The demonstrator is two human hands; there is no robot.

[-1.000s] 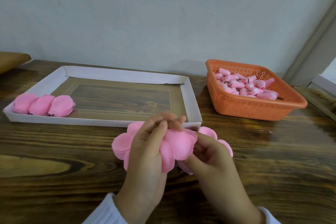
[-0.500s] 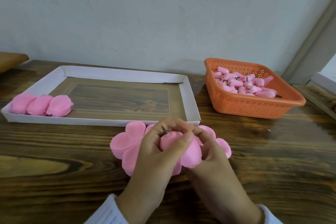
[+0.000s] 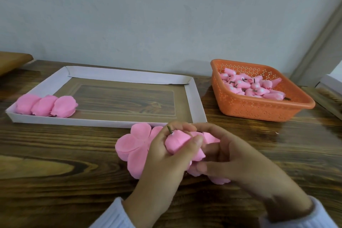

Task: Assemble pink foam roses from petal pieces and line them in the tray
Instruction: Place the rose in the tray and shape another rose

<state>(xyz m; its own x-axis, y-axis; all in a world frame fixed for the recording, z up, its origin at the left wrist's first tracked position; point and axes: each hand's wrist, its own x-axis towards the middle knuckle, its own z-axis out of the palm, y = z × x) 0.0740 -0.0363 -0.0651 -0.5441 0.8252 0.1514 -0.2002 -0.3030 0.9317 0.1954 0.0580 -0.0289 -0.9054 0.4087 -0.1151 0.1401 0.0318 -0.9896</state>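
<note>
Fingers point(image 3: 182, 128) of left hand point(image 3: 162, 168) grip the rose bud point(image 3: 175, 141) while right hand point(image 3: 240, 159) pinches petals point(image 3: 129, 144) beside it.

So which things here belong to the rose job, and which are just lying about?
In use: rose bud, gripped by left hand; petal piece, held by right hand; three finished roses in white tray; orange basket of buds.
Lying about: brown wooden slab, far left; white box, far right.
</note>
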